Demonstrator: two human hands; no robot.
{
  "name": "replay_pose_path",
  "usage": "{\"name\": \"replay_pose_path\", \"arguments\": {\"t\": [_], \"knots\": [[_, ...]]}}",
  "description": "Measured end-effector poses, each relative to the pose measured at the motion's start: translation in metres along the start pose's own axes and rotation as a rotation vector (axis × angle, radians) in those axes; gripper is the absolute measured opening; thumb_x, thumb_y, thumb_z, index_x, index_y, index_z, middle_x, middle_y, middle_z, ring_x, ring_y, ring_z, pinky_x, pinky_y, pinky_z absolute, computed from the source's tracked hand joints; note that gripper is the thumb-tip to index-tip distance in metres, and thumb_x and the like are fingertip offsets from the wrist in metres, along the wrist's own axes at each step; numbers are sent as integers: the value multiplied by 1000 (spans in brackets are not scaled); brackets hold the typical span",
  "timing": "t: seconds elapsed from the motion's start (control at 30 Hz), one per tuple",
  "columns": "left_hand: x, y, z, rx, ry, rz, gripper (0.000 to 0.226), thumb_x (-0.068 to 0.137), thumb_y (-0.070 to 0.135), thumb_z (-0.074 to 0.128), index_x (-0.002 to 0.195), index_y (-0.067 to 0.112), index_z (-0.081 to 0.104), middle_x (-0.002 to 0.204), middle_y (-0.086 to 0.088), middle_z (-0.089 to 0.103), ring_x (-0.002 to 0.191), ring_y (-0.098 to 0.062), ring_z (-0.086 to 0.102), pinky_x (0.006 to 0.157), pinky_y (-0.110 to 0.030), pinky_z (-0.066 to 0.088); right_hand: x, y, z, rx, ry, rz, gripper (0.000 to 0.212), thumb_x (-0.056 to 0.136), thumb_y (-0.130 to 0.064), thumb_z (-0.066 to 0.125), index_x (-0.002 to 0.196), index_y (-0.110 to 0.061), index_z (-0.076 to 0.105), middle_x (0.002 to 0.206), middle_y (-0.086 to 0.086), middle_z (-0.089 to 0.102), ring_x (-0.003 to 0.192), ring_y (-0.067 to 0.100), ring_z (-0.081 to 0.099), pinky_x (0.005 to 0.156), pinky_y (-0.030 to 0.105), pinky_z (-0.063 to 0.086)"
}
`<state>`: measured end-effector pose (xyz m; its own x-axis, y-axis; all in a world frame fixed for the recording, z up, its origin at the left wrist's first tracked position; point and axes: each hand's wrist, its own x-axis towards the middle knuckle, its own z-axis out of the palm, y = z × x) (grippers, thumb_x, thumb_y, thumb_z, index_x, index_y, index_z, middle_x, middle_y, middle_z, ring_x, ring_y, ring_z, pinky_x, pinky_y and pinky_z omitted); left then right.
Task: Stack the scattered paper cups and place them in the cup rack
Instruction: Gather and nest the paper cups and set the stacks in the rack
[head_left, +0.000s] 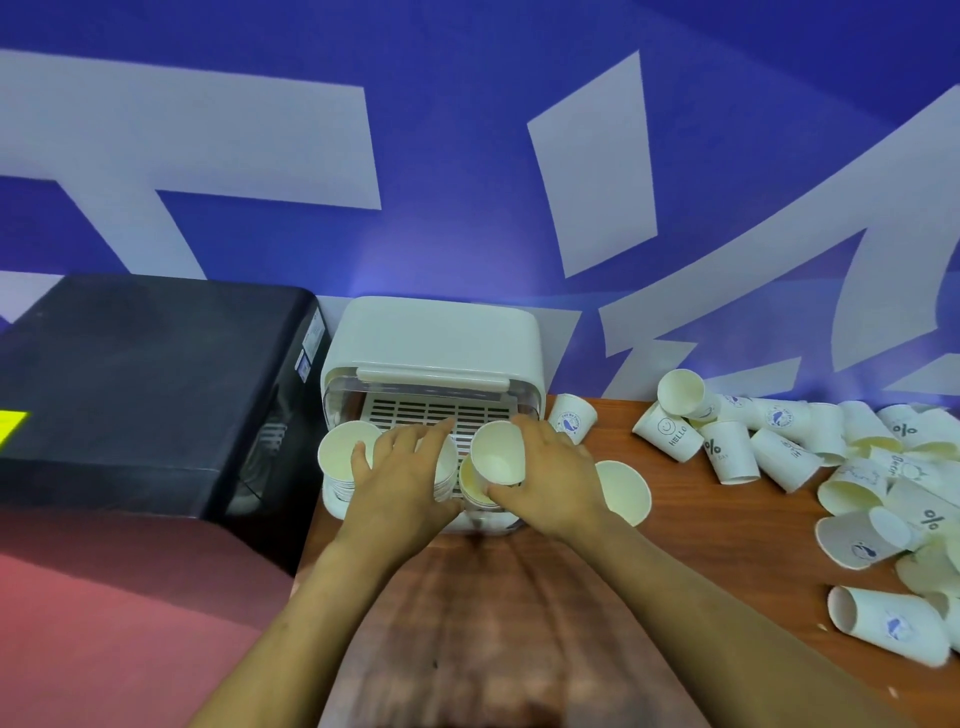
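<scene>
The white cup rack (431, 332) stands at the table's back edge, its lid raised over a slatted tray (441, 413). A stack of cups (340, 457) stands at the tray's left end. My left hand (400, 467) lies over the tray with fingers stretched, resting against a cup stack beneath it. My right hand (550, 478) grips a white paper cup (498, 452), tilted with its mouth toward me, above another cup stack (475, 486) in the tray. A single cup (623, 491) stands just right of that hand.
A heap of scattered paper cups (841, 467) covers the wooden table (701, 545) on the right. One printed cup (571, 418) lies beside the rack. A black appliance (145, 395) sits left of the rack, with a red surface (104, 623) below it.
</scene>
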<state>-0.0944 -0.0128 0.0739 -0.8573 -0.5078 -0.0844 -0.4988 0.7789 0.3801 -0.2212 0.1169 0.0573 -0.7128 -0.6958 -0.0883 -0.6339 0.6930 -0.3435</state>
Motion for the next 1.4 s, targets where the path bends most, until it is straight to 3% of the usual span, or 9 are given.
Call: {"name": "replay_pose_path", "arguments": {"t": [0.13,0.33,0.53,0.77,0.97,1.2,1.4], "knots": [[-2,0,-2,15,0,-12,82,80,48,66,147,36,20,147,9,32,139,-19,23,114,-53,10,-4,-1,-5,-47,-51,5,86,76,-62,62,146,-27,25,146,-4,39,130,20,42,104,39,36],[-8,14,-4,-15,61,55,71,82,42,63,144,32,30,144,6,39,134,-20,32,111,-41,24,-31,10,-28,82,21,-28,70,81,-52,62,142,-30,34,143,-6,41,130,17,41,105,37,35],[-21,51,4,-148,7,148,55,86,38,59,137,30,40,133,5,51,120,-19,49,95,-35,43,-70,49,-49,122,75,28,46,85,-38,62,128,-27,51,126,-7,53,110,12,54,90,32,45],[-43,112,31,-204,-75,209,44,88,37,58,131,33,49,123,9,60,108,-11,57,86,-26,44,-109,110,-65,195,67,164,26,85,-35,62,111,-29,62,97,-13,62,86,5,58,82,33,51],[-47,188,71,-130,-150,240,46,88,41,58,132,30,46,126,6,55,113,-14,53,91,-32,45,-136,193,-79,267,64,164,21,86,-33,61,106,-27,63,86,-14,61,77,2,56,74,27,49],[-52,303,161,-8,-317,261,62,86,41,61,141,28,35,135,0,43,123,-24,41,101,-37,39,-169,325,-103,303,26,218,23,87,-27,62,109,-25,62,88,-9,62,81,6,58,74,29,48],[-42,380,213,51,-403,263,66,86,38,62,143,26,31,139,-3,37,129,-25,34,103,-39,34,-167,412,-118,185,-34,224,37,84,-23,61,121,-23,57,114,-2,59,98,12,55,80,31,44]]}}
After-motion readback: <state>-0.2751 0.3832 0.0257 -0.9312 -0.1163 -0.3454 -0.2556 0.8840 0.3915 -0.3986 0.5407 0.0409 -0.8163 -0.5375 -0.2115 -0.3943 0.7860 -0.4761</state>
